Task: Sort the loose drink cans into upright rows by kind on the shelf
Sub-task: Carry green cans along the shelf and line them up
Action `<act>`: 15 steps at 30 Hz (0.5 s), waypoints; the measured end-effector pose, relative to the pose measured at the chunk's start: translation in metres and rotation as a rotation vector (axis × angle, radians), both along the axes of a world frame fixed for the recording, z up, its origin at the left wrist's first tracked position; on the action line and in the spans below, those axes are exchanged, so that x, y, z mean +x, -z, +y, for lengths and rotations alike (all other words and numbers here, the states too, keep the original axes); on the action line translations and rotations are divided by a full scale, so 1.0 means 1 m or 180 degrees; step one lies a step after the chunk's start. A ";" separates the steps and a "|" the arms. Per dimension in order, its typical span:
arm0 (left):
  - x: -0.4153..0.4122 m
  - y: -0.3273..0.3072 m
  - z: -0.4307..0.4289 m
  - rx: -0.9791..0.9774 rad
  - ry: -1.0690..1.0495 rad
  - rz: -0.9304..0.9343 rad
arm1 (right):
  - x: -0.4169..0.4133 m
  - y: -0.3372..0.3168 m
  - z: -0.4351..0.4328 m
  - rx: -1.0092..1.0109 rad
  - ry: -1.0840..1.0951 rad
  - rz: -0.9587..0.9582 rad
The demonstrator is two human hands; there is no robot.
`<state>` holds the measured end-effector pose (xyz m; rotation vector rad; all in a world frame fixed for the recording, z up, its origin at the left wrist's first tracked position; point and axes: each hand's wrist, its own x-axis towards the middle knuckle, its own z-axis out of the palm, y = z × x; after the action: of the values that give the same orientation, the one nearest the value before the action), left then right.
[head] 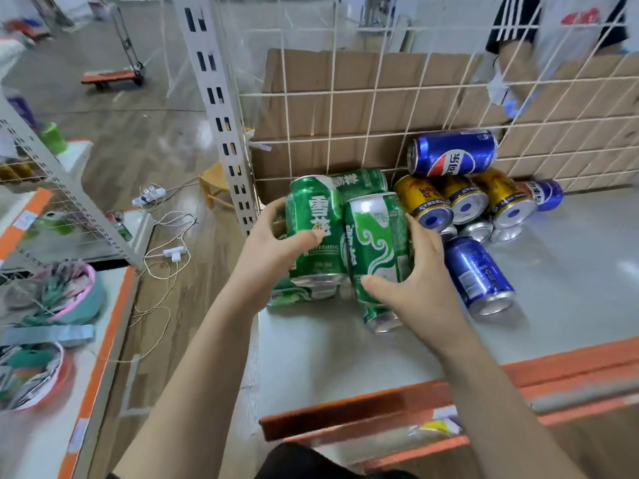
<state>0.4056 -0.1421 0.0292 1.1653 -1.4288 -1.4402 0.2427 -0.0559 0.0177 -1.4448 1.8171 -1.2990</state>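
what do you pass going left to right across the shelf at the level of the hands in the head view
left hand → left green can in its grip → right green can → right hand gripping it → near blue can lying on its side

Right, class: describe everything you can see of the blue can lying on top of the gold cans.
The blue can looks like glossy metal, with a round red, white and blue logo and white characters. It lies on its side atop the gold cans, silver end facing left, close against the white wire grid.
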 end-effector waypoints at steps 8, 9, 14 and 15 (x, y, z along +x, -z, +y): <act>-0.037 0.018 0.052 0.0033 0.0983 0.0140 | -0.010 0.012 0.088 0.0224 0.0442 -0.0996; -0.045 0.020 0.062 0.0025 0.1095 0.0097 | -0.015 0.013 0.101 0.0235 0.0519 -0.1041; -0.088 0.025 0.109 -0.0067 0.1748 -0.0219 | -0.042 0.025 0.167 0.0033 0.1009 -0.1896; -0.099 0.026 0.119 -0.0097 0.1903 -0.0331 | -0.048 0.028 0.181 -0.0029 0.1083 -0.2103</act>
<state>0.3063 -0.0233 0.0030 0.8326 -1.9737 -1.7591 0.1948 0.1253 -0.0107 -0.5921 1.6194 -1.6916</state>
